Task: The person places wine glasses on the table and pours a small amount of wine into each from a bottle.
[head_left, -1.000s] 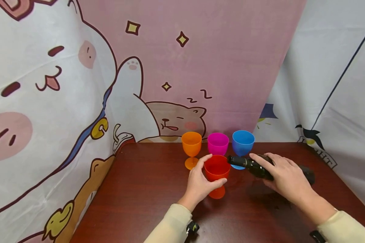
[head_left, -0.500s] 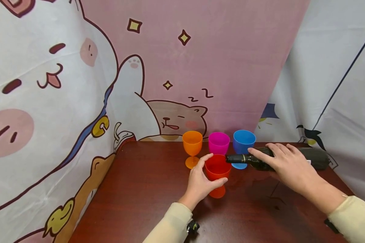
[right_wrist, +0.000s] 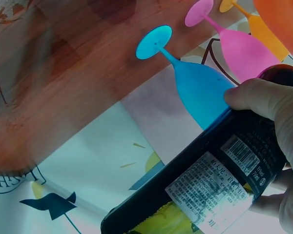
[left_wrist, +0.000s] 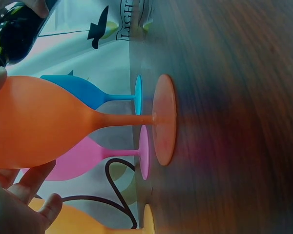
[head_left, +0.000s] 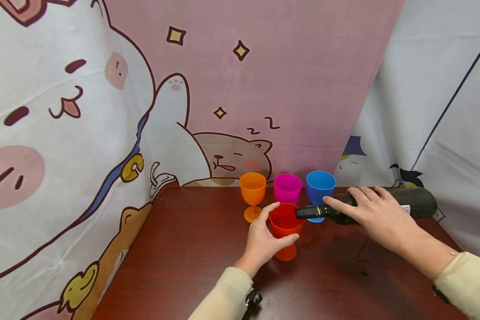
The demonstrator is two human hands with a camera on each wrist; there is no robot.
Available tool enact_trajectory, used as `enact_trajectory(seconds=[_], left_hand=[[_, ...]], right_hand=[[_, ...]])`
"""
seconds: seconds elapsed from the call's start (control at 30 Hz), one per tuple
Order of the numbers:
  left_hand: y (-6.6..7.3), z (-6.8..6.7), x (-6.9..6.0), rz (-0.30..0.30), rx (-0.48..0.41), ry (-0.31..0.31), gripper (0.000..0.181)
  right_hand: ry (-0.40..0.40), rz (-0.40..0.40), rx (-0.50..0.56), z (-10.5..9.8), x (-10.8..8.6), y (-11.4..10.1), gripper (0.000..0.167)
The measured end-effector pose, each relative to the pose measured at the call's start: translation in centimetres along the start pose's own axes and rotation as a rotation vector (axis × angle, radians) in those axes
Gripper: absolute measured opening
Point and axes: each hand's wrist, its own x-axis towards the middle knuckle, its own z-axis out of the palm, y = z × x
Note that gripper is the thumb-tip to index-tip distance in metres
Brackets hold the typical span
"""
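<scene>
Left hand (head_left: 266, 244) curls fingers and thumb round the bowl of 1 red goblet (head_left: 285, 222), upright at the front of the group on the reddish-brown table (head_left: 184, 253); right hand (head_left: 378, 218) is clamped round 1 dark bottle (head_left: 418, 202), held nearly level, mouth at the goblet's right rim, contact not tellable. Just behind, 3 more goblets stand upright in a row: orange goblet (head_left: 252, 189), pink goblet (head_left: 287, 189), blue goblet (head_left: 320, 186), left to right, bottle neck crossing before the blue foot. Right-wrist view shows a white printed label (right_wrist: 210, 187) on the bottle.
</scene>
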Motion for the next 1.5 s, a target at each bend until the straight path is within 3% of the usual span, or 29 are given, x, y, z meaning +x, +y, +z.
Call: enact_trajectory(seconds=[1.5], left_hand=[[0.02, 0.03, 0.02, 0.003, 0.006, 0.0, 0.086]], right_hand=[[-0.055, -0.012, -0.056, -0.98, 0.32, 0.15, 0.108]])
